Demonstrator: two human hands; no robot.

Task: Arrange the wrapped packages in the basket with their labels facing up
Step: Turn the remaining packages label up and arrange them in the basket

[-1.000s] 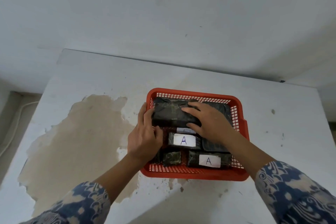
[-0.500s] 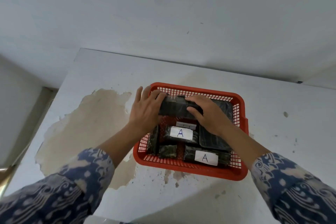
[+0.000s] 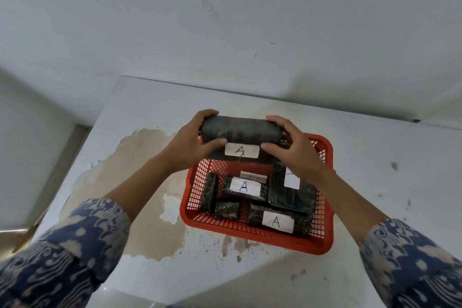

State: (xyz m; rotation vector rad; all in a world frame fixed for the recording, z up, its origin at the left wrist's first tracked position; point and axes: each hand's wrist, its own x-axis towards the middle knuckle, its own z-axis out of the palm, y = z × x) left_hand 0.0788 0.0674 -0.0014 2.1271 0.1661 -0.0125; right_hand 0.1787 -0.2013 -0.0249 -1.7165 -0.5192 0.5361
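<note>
A large dark wrapped package (image 3: 240,132) is held above the far end of the red basket (image 3: 322,240), tipped so its white "A" label (image 3: 241,151) faces me. My left hand (image 3: 192,142) grips its left end and my right hand (image 3: 292,147) its right end. Inside the basket lie several smaller dark packages: one in the middle with an "A" label (image 3: 244,186), one at the near right with an "A" label (image 3: 277,222), a flat one on the right (image 3: 292,195) with a partly hidden label, and two without visible labels at the left (image 3: 208,192) and near left (image 3: 227,210).
The basket stands on a white table with a big brown patch of peeled surface (image 3: 105,182) to its left. The table's far edge (image 3: 225,87) meets a white wall. The table's left edge drops off to the floor.
Both hands lifted the large package out of the basket's far end and rolled it toward me, so its "A" label now shows. A labelled package beneath it became visible.
</note>
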